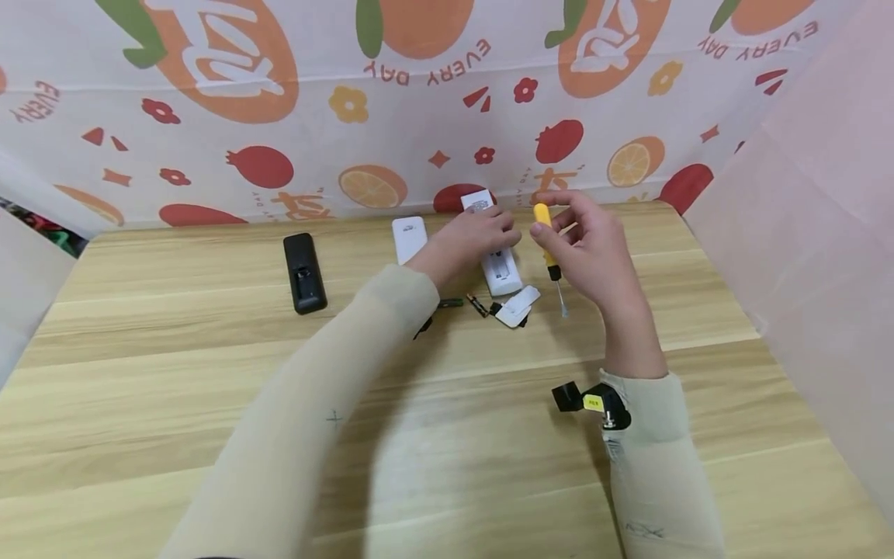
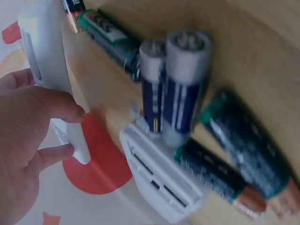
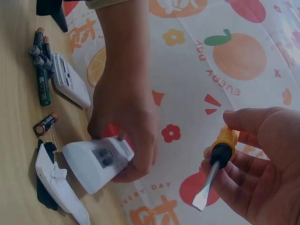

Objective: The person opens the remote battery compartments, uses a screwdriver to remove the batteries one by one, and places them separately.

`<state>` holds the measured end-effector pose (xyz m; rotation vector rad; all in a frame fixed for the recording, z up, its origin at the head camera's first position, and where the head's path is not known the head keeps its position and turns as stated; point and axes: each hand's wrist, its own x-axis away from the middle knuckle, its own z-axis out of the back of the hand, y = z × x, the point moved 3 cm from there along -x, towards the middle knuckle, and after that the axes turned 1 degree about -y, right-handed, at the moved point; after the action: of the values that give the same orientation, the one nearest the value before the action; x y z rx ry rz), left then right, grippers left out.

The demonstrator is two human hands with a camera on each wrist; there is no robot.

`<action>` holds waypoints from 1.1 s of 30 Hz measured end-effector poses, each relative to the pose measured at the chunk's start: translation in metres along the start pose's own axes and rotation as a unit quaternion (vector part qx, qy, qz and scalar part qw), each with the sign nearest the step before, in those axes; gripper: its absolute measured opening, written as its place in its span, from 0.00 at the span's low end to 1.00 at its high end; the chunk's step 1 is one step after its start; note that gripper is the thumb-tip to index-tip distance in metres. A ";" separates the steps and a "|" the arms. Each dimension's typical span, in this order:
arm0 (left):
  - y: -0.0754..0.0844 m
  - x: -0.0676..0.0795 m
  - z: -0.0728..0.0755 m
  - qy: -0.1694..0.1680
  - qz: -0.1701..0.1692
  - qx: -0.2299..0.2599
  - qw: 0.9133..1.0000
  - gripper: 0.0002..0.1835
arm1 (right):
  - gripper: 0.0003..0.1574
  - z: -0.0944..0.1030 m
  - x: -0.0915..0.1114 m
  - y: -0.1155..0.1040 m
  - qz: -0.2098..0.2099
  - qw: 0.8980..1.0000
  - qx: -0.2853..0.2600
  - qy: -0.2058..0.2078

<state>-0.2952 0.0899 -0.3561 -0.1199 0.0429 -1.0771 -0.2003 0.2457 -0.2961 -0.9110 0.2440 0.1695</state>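
Note:
My left hand (image 1: 466, 241) grips a white remote control (image 1: 503, 273), with its fingers and thumb around the sides. In the left wrist view the white remote (image 2: 44, 47) is held up on edge, close over the wooden table. A yellow-handled screwdriver (image 1: 545, 227) is pinched in my right hand (image 1: 590, 252), just to the right of that remote. Its flat metal blade (image 3: 202, 194) points down toward the table. Below the remote lie loose battery covers (image 1: 518, 307), white and black, beside a small battery (image 1: 478, 305).
Another white device (image 1: 409, 237) lies left of the held remote, partly behind my left wrist. Several batteries (image 2: 185, 89) are gathered near it. Further left is a black remote (image 1: 304, 273) with its battery bay uncovered. A fruit-printed cloth (image 1: 433, 116) hangs behind the table.

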 end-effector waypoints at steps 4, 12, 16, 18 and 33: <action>-0.001 0.002 -0.005 -0.017 0.012 0.011 1.000 0.16 | 0.23 -0.005 -0.001 -0.001 0.009 1.000 -0.003 -0.001; -0.001 0.015 -0.013 -0.040 0.034 0.036 0.998 0.19 | 0.25 -0.018 -0.004 0.000 -0.004 0.999 0.014 -0.035; 0.003 0.023 -0.008 -0.041 0.044 0.047 0.997 0.29 | 0.25 -0.021 -0.004 0.005 -0.024 0.998 0.043 -0.049; 0.006 0.028 -0.002 -0.050 0.054 0.045 0.996 0.37 | 0.26 -0.022 -0.005 0.010 -0.038 0.996 0.060 -0.057; 0.051 0.154 0.039 0.146 -0.009 0.118 0.982 0.31 | 0.28 0.003 0.009 0.103 -0.222 0.934 0.219 -0.172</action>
<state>-0.1736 -0.0189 -0.3203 0.2523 0.1776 -1.1031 -0.2166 0.3105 -0.3750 -0.4596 -0.2484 -0.1432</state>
